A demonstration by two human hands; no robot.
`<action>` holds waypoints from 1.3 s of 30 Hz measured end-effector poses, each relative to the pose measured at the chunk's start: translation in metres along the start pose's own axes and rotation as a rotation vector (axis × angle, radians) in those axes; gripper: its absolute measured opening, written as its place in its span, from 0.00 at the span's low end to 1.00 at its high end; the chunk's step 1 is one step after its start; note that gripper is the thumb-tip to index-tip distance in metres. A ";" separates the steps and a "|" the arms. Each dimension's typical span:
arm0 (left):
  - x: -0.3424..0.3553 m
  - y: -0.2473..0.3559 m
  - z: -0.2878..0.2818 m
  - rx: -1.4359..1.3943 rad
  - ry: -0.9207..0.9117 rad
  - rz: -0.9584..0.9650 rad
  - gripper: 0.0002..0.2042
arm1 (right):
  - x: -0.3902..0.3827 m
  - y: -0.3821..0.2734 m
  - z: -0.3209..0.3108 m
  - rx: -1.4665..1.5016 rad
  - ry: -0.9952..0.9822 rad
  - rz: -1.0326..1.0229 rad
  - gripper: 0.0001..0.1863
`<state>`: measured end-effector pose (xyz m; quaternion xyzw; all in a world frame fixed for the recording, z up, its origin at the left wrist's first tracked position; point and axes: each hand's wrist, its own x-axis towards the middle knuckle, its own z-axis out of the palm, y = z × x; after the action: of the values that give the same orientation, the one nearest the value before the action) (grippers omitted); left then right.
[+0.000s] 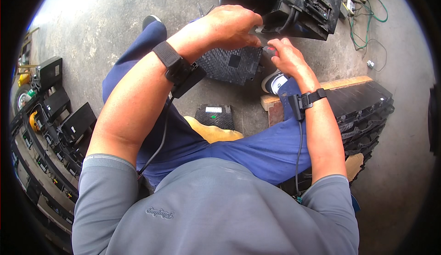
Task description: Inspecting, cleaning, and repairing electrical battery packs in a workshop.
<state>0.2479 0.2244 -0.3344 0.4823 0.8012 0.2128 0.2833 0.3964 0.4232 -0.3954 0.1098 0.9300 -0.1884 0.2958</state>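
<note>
My left hand (234, 27) is closed in a pinch, thumb and fingertips meeting above a black textured panel (223, 73) on the floor. Whatever it pinches, if anything, is too small to make out. Close by on the right, my right hand (290, 58) curls its fingers around something small with a reddish-pink part (272, 49), mostly hidden. Just beyond both hands stands a bulky black case (294, 7) with a corrugated cable and a connector plate on its side.
Black flat modules (363, 101) are stacked at the right beside a wooden plank (347, 82). A smaller black piece (215, 116) lies between my legs near a yellow cushion (216, 133). Green cable (380, 18) loops at far right. Several black units (78, 121) stand on a rack at left.
</note>
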 end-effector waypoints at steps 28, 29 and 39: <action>-0.002 0.000 -0.002 0.006 0.001 0.005 0.24 | 0.001 0.002 0.004 0.036 -0.031 0.093 0.24; -0.002 0.000 -0.002 0.004 0.006 0.007 0.24 | 0.001 0.002 0.004 0.039 -0.004 0.018 0.24; -0.001 0.000 -0.001 0.006 0.008 0.009 0.24 | 0.001 0.005 0.005 0.024 0.044 -0.040 0.24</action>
<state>0.2477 0.2233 -0.3336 0.4858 0.8008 0.2137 0.2777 0.3995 0.4255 -0.4009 0.0989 0.9359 -0.2032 0.2702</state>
